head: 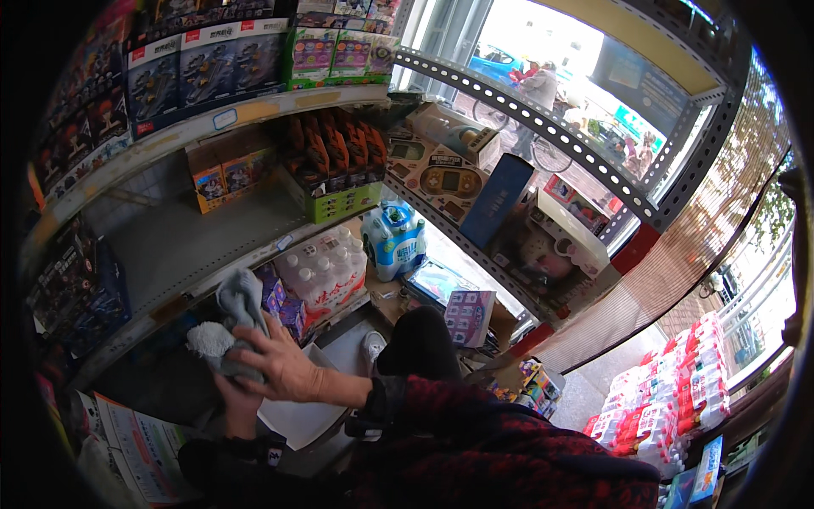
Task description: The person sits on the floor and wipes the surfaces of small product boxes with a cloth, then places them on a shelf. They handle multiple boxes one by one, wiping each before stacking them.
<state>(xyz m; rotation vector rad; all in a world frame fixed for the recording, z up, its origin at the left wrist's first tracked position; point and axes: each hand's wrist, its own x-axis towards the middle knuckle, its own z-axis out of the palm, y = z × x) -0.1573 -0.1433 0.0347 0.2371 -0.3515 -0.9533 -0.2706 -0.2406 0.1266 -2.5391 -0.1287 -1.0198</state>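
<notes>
A bunched grey towelling cloth (pixel 238 299) is in my hands, in front of the lower shelf's edge. My right hand (pixel 283 366) grips it from above with the fingers spread across its folds. Below it, my left hand (pixel 238 401) holds the cloth's underside, its fingers partly hidden by the cloth and my right hand. Behind the cloth runs a grey metal shelf board (pixel 191 229). Small display boxes (pixel 230 172) stand at the back of that board. To their right is a green-edged carton (pixel 346 200) of orange-and-black packets.
Shrink-wrapped white bottles (pixel 324 273) and a blue-wrapped water pack (pixel 394 242) stand low ahead. An open white carton (pixel 302 413) lies beneath my hands. A perforated metal rack (pixel 528 121) with boxed toys rises on the right. Red-wrapped bottle packs (pixel 661 388) are stacked at far right.
</notes>
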